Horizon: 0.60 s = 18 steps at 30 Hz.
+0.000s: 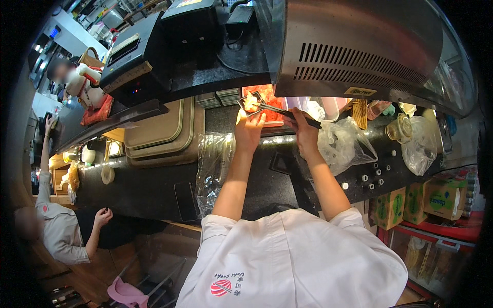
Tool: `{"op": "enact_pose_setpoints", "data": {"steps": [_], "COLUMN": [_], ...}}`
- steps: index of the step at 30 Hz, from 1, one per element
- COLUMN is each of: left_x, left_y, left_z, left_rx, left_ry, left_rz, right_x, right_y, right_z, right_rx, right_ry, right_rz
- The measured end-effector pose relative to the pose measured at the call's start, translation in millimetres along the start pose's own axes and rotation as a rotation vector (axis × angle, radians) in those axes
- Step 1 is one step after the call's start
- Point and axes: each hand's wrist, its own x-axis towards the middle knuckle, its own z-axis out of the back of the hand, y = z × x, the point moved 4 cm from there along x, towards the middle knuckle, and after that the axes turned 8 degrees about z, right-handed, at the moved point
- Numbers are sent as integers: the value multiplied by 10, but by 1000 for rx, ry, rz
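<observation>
My left hand (248,132) holds up a small black dish (241,101) at the far side of the counter. Pale orange, soft food (250,101) lies in the dish. My right hand (305,134) is closed round a pair of long dark chopsticks (290,114), whose tips reach left to the food. Just beyond the dish, under a bright light, stands a tub (267,93) of orange-red food, partly hidden by my hands and the chopsticks. Right of it is a clear container (333,107) with something white inside.
Brown trays (154,134) are stacked left, beside clear plastic wrap (213,164) and a phone (186,200). To the right lie a plastic bag (349,146) and several small white round pieces (365,178). A steel housing (364,41) overhangs the counter. Another person (61,231) works far left.
</observation>
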Motion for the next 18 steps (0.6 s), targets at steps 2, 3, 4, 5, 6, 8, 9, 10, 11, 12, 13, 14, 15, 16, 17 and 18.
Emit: {"op": "enact_pose_setpoints", "data": {"steps": [2, 3, 4, 5, 6, 8, 9, 10, 11, 12, 13, 14, 15, 16, 17, 18], "left_x": [-18, -27, -39, -55, -61, -71, -76, -79, -81, -81, -82, -82, -82, -81, -79, -79], "left_y": [7, 11, 17, 23, 34, 41, 48, 48, 53, 60, 64, 71, 84, 94, 108, 124], "left_z": [30, 41, 50, 55, 75, 72, 91, 86, 96, 104, 102, 98, 109, 98, 102, 112], "left_rx": [-17, -26, -6, 13, 28, 13, 4, -3, -9, -10, -21, -27, -33, -48, -63, -76], "left_ry": [1, 1, 3, 5, -24, 16, -16, 7, -5, -18, -4, 8, -18, 5, -10, -43], "left_rz": [3, 4, 5, 7, 20, 17, 27, 23, 26, 35, 36, 41, 54, 58, 70, 85], "right_x": [-15, -23, -26, -27, -26, -23, -25, -27, -30, -32, -37, -43, -52, -60, -69, -78], "right_y": [52, 87, 126, 176, 226, 332, 385, 433, 475, 514, 545, 567, 583, 593, 591, 585], "right_z": [-23, -34, -45, -54, -59, -67, -68, -76, -81, -91, -110, -116, -128, -143, -163, -183], "right_rx": [-40, -73, -106, -139, -172, -234, -264, -281, -310, -328, -329, -348, -350, -351, -366, -381], "right_ry": [24, 34, 45, 49, 53, 64, 70, 83, 88, 99, 121, 111, 113, 115, 134, 153], "right_rz": [-22, -31, -38, -38, -36, -33, -34, -27, -18, -3, 18, 28, 44, 59, 57, 55]}}
